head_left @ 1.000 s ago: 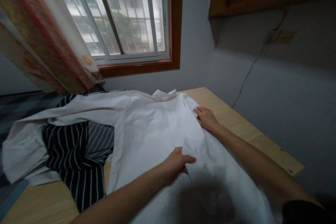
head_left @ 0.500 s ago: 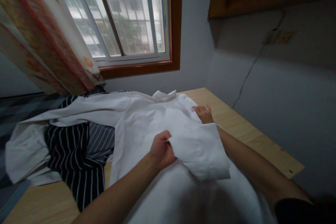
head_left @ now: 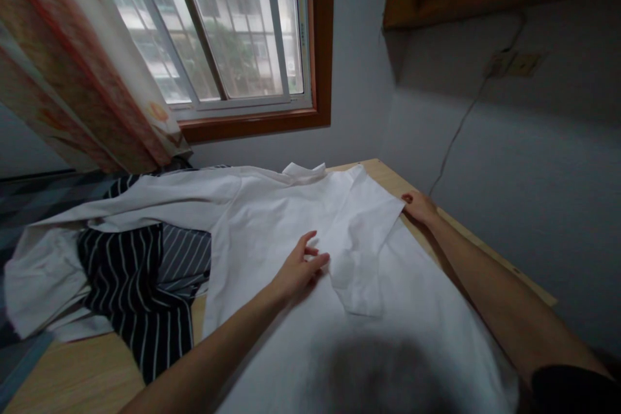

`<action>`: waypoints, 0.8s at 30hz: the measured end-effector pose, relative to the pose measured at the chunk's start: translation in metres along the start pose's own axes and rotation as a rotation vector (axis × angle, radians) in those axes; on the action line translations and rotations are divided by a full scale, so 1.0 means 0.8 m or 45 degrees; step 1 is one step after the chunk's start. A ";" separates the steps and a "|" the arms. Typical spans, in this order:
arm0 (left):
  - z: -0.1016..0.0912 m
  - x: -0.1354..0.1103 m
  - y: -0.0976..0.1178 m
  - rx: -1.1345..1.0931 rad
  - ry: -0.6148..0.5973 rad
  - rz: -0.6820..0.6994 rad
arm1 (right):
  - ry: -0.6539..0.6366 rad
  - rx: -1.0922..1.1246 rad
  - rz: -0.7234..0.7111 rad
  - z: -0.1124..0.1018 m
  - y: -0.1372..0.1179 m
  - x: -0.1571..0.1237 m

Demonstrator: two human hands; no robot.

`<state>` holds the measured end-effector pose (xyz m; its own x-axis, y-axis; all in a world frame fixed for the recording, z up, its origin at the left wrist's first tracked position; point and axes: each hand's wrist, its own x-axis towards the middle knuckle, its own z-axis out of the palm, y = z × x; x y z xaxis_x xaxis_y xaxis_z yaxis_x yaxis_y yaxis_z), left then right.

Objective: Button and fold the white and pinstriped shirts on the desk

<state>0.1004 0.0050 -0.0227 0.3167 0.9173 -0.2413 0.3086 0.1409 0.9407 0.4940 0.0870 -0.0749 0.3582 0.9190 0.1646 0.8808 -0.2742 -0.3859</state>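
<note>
A white shirt [head_left: 272, 226] lies spread on the wooden table [head_left: 97, 375], collar toward the window. Its short sleeve [head_left: 361, 239] is folded over onto the body of the shirt. My left hand [head_left: 298, 268] rests flat on the shirt just left of the folded sleeve, fingers stretched out and slightly apart. My right hand [head_left: 418, 207] sits at the shirt's right shoulder edge by the table's far right side, fingers curled on the cloth edge; whether it pinches the fabric is not clear.
A dark striped garment [head_left: 140, 284] lies under the shirt's left side, with more white cloth [head_left: 39, 284] beyond it. A window [head_left: 218, 32] with a patterned curtain [head_left: 72, 58] is behind. A wall [head_left: 524, 162] with a cable and socket [head_left: 514, 65] borders the table's right edge.
My left hand carried the sleeve up and over onto the shirt, then let go and now lies flat. My right hand moved right, to the shoulder edge.
</note>
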 end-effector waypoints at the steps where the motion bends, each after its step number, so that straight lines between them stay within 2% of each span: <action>1: -0.002 -0.007 0.002 0.214 0.038 0.227 | -0.039 0.007 0.003 -0.004 0.007 0.003; 3: -0.004 -0.017 0.008 0.593 0.020 0.628 | -0.063 0.018 0.053 -0.014 0.013 0.010; 5: -0.002 -0.020 0.014 0.828 -0.131 0.797 | 0.008 0.005 0.076 -0.020 0.007 0.017; 8: 0.009 -0.008 0.016 1.002 -0.346 0.669 | 0.078 -0.084 -0.081 -0.017 -0.024 0.018; 11: 0.020 0.009 0.019 1.027 -0.359 0.532 | 0.045 -0.163 -0.359 -0.002 -0.062 0.009; 13: 0.019 0.014 0.025 0.916 -0.345 0.558 | -0.030 -0.235 -0.521 0.010 -0.084 0.002; 15: 0.007 0.009 0.031 0.774 -0.345 0.638 | -0.161 -0.325 -0.641 0.023 -0.098 -0.001; 18: -0.029 -0.011 0.028 0.656 -0.395 0.715 | -0.336 -0.373 -0.597 0.040 -0.104 -0.002; 21: -0.071 -0.038 0.002 0.726 -0.537 0.726 | -0.341 -0.387 -0.490 0.054 -0.096 -0.002; 24: -0.098 -0.060 -0.024 0.931 -0.603 0.795 | -0.292 -0.395 -0.466 0.059 -0.089 -0.003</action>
<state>0.0090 -0.0126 -0.0103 0.8716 0.4899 0.0175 0.3841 -0.7047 0.5966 0.4160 0.1175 -0.0905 -0.0364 0.9991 0.0218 0.9981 0.0374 -0.0483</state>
